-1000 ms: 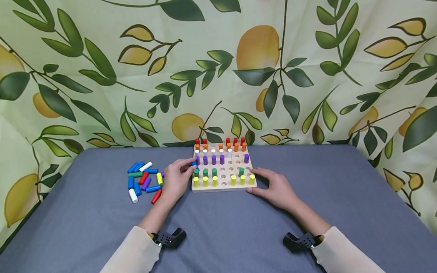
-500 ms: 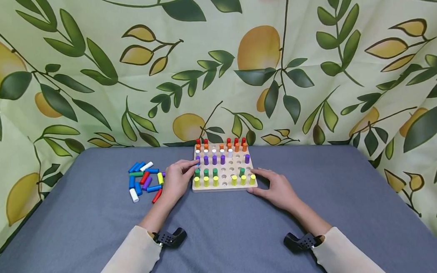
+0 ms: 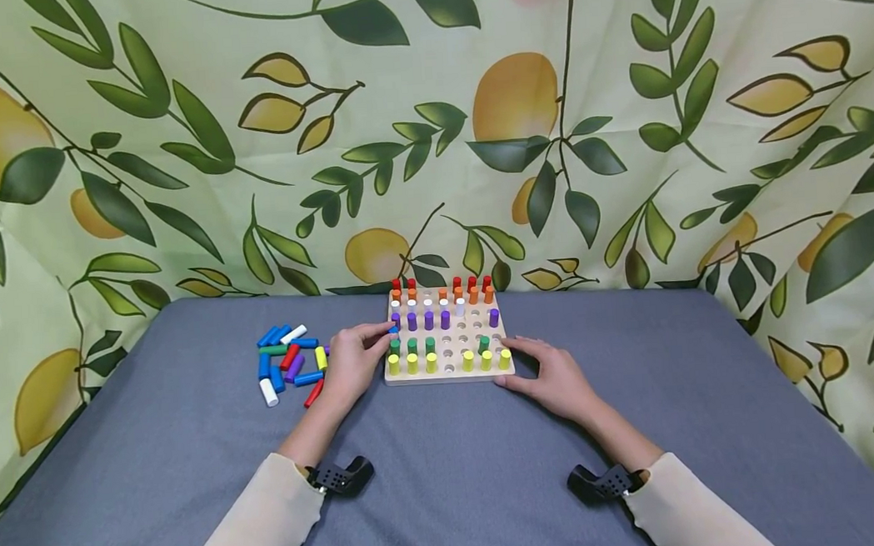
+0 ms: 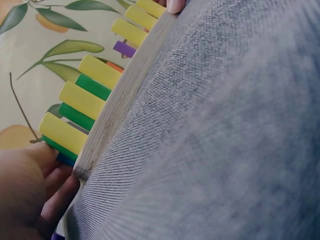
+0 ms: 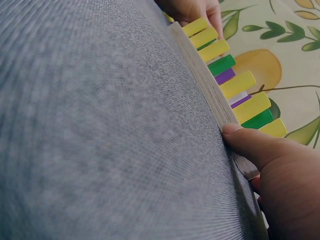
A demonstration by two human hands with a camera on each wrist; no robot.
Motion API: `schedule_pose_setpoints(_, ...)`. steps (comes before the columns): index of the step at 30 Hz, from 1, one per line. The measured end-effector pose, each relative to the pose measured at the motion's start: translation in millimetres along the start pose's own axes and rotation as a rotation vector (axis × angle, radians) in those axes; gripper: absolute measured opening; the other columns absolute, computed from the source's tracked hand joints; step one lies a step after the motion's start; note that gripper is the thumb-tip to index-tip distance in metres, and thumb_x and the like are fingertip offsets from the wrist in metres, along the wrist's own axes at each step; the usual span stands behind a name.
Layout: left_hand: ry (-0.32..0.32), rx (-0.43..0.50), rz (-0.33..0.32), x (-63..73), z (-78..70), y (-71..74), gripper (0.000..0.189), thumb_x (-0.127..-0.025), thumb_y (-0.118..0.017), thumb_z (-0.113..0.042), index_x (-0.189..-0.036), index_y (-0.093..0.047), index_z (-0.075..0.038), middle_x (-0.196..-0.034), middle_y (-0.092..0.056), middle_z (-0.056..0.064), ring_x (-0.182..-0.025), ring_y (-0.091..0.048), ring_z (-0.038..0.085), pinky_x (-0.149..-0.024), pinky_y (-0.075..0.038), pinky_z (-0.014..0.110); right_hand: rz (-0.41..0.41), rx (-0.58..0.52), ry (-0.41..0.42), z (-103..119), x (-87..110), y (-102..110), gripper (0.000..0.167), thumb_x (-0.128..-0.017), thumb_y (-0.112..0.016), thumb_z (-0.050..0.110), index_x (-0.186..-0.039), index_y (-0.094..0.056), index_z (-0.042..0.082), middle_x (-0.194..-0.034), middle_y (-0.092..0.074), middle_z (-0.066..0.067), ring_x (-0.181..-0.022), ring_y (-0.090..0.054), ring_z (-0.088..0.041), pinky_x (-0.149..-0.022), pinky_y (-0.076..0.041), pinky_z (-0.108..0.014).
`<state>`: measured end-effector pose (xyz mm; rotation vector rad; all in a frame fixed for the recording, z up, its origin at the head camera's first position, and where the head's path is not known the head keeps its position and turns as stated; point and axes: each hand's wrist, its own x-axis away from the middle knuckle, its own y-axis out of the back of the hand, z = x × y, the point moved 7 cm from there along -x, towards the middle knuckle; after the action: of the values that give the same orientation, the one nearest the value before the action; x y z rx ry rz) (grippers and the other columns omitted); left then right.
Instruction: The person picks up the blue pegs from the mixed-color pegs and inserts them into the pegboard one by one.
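A wooden pegboard [image 3: 449, 376] lies on the cloth, with rows of red, orange, white, purple, green and yellow pegs standing in it. At its left side my left hand [image 3: 352, 360] pinches a blue peg [image 3: 394, 330] between the purple and green rows. Fingers hide part of that peg, and whether it sits in a hole I cannot tell. My right hand [image 3: 552, 374] grips the board's front right corner, the thumb against the front edge. In the right wrist view that thumb [image 5: 240, 136] presses the wooden edge, while the other fingers are mostly hidden.
Left of the board lies a loose pile of pegs: several blue ones, a green peg [image 3: 272, 350], a red peg [image 3: 288, 355], a white peg [image 3: 268, 392] and others. Grey cloth [image 3: 449, 473] covers the table. Behind it hangs a leaf-and-fruit patterned curtain [image 3: 431, 173].
The blue peg, tilted at the board's left edge a second ago, now looks more upright, still in my left fingertips. My right hand keeps its hold on the corner.
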<state>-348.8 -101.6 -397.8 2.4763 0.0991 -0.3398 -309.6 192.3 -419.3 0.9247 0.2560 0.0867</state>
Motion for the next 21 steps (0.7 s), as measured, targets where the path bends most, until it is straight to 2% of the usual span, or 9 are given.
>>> schedule_pose_setpoints(8, 0.010, -0.008, -0.006, 0.0, -0.9, 0.5, 0.028, -0.094, -0.072, -0.013, -0.121, -0.074, -0.007, -0.114, -0.076, 0.014, -0.101, -0.072, 0.026, -0.089, -0.060, 0.042, 0.004, 0.004, 0.000, -0.8, -0.5, -0.6, 0.065, -0.085, -0.080, 0.042, -0.141, -0.061, 0.016, -0.147, -0.057, -0.020, -0.139, -0.050, -0.043, -0.113, -0.037, -0.064)
schedule_pose_setpoints(14, -0.028, -0.039, -0.006, -0.8, -2.5, 2.4, 0.029, -0.092, -0.073, -0.010, -0.121, -0.074, -0.004, -0.112, -0.076, 0.015, -0.098, -0.073, 0.026, -0.086, -0.060, 0.042, -0.016, 0.014, 0.030, -0.5, -1.5, -1.3, 0.066, -0.084, -0.081, 0.043, -0.141, -0.061, 0.016, -0.146, -0.057, -0.021, -0.138, -0.051, -0.042, -0.113, -0.038, -0.063)
schedule_pose_setpoints(18, -0.031, -0.057, 0.020, -1.4, -6.1, 7.5, 0.029, -0.094, -0.071, -0.009, -0.122, -0.073, -0.002, -0.114, -0.076, 0.016, -0.100, -0.074, 0.027, -0.086, -0.060, 0.042, -0.019, 0.014, 0.040, -0.4, -1.4, -1.4, 0.065, -0.085, -0.080, 0.043, -0.141, -0.061, 0.016, -0.146, -0.057, -0.021, -0.137, -0.052, -0.043, -0.113, -0.039, -0.063)
schedule_pose_setpoints(21, -0.019, -0.076, 0.022, -0.8, -10.6, 16.6, 0.029, -0.096, -0.068, -0.010, -0.124, -0.072, -0.002, -0.117, -0.075, 0.016, -0.105, -0.073, 0.028, -0.087, -0.060, 0.043, -0.018, 0.016, 0.038, -0.3, -0.2, -0.3, 0.066, -0.085, -0.080, 0.043, -0.141, -0.061, 0.015, -0.146, -0.057, -0.022, -0.138, -0.051, -0.044, -0.113, -0.038, -0.064)
